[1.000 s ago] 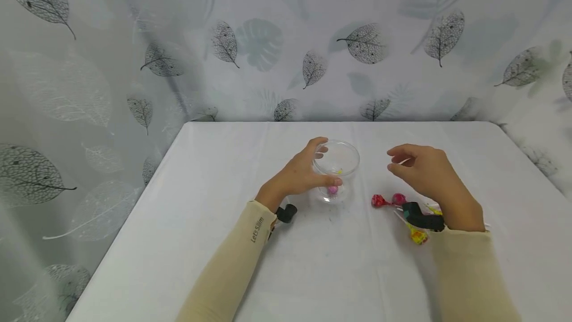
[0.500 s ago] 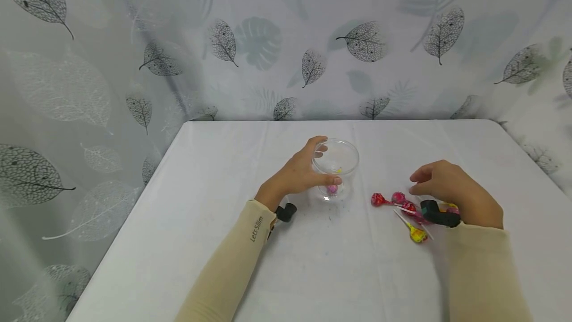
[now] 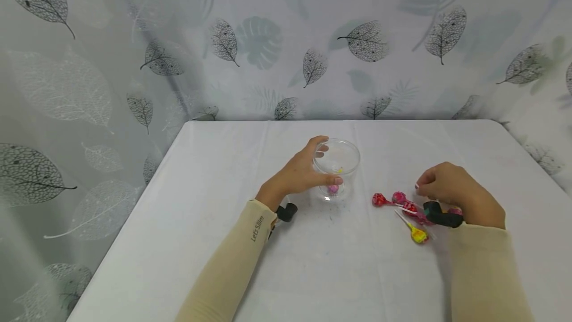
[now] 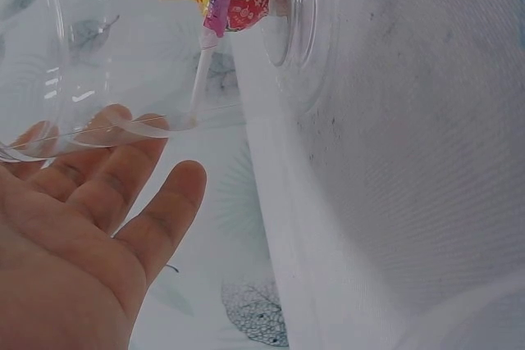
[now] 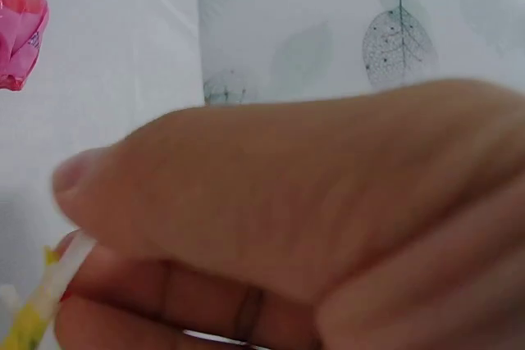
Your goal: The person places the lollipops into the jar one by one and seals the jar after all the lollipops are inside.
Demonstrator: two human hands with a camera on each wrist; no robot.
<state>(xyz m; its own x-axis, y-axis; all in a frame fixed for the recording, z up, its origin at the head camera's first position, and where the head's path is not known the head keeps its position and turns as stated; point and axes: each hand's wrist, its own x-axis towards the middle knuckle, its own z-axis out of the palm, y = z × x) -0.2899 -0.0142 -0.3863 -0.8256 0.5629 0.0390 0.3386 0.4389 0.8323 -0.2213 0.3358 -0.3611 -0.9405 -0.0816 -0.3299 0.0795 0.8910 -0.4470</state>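
My left hand (image 3: 297, 173) holds a clear jar (image 3: 336, 163) by its side, thumb in front and fingers behind. Inside the jar, the left wrist view shows a pink-wrapped lollipop (image 4: 219, 2) with its white stick (image 4: 201, 79), beside red and yellow wrappers. My right hand (image 3: 462, 193) is low over the loose lollipops on the right. Between its thumb and forefinger it pinches the white stick of a lollipop (image 5: 70, 268) with a yellow wrapper. The right wrist camera and hand partly cover the pile in the head view.
Close to the right hand lie a red lollipop (image 3: 379, 200), a pink one (image 3: 399, 198) and a yellow one (image 3: 419, 235), sticks crossing. A white cloth covers the table (image 3: 339, 272). Leaf-print curtains (image 3: 286, 39) hang behind and to the left.
My right hand has moved right and down from beside the jar to the loose lollipops, and its fingers have closed on a stick. The left hand and jar stay in place.
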